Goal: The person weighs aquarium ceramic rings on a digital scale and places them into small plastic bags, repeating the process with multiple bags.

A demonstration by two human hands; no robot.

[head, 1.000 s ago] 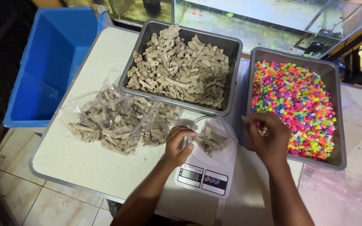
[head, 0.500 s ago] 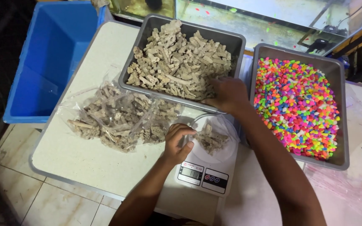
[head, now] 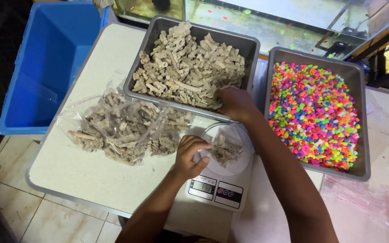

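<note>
My left hand [head: 190, 155] pinches the rim of a clear plastic bag [head: 230, 150] that stands open on a white kitchen scale [head: 217, 189]; a few beige coral pieces lie in the bag. My right hand [head: 234, 102] reaches into the near right corner of a grey tray [head: 158, 27] heaped with beige coral pieces, its fingers curled down among them. Whether it holds any piece I cannot tell.
Filled clear bags of coral pieces [head: 122, 126] lie on the white table [head: 91, 175] left of the scale. A second grey tray [head: 360, 81] of bright multicoloured pebbles stands at the right. A blue plastic bin [head: 37, 67] sits off the table's left side. Glass tanks line the back.
My right hand has moved left from the pebble tray, across to the coral tray, and now digs into its corner. The left hand stays on the bag.
</note>
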